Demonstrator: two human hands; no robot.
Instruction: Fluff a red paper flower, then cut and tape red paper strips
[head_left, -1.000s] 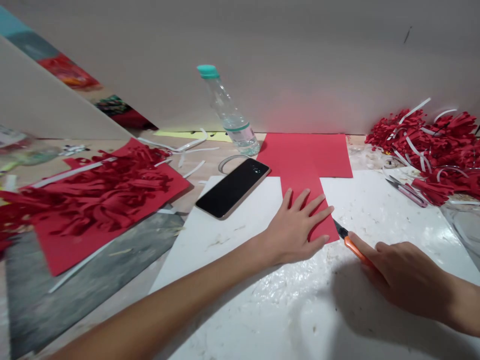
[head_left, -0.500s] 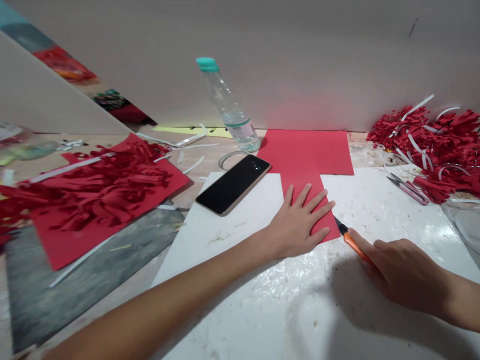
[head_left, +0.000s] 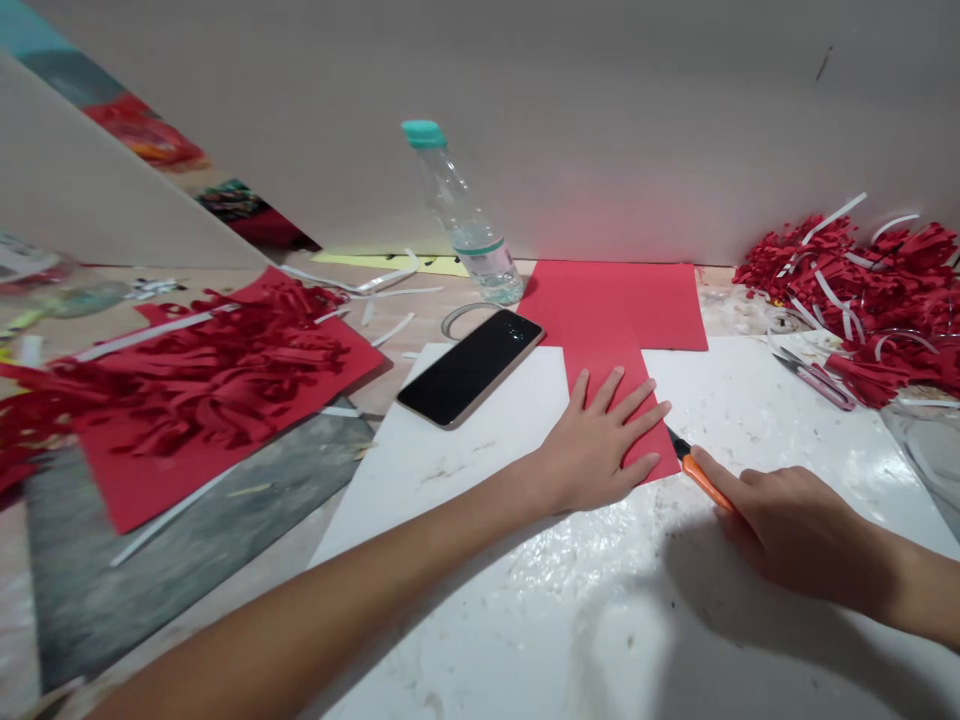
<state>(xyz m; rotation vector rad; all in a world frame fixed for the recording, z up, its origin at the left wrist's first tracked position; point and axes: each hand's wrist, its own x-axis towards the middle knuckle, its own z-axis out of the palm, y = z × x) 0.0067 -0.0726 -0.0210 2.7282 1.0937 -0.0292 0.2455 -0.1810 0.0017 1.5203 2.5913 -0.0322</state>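
Observation:
My left hand [head_left: 600, 445] lies flat with fingers spread on a narrow strip of red foam or paper sheet [head_left: 611, 300], pressing it to a glossy white board [head_left: 540, 620]. The sheet is T-shaped, its wide part against the wall and its narrow part toward me. My right hand [head_left: 787, 525] is wrapped round an orange-handled utility knife [head_left: 705, 480]. The knife's black tip end is at the right edge of the red strip, close to its near corner; whether the blade touches the sheet I cannot tell.
A black phone [head_left: 472, 368] rests on the board's far left corner, before a clear bottle [head_left: 469, 220] with a teal cap. Small scissors [head_left: 817, 382] lie right, beside fringed red pieces [head_left: 892, 290]. More red fringes [head_left: 217, 370] lie left, over a grey mat [head_left: 187, 560].
My right hand and the knife have shifted slightly away from me along the strip's right edge. My left hand stays on the sheet. The view has moved a little.

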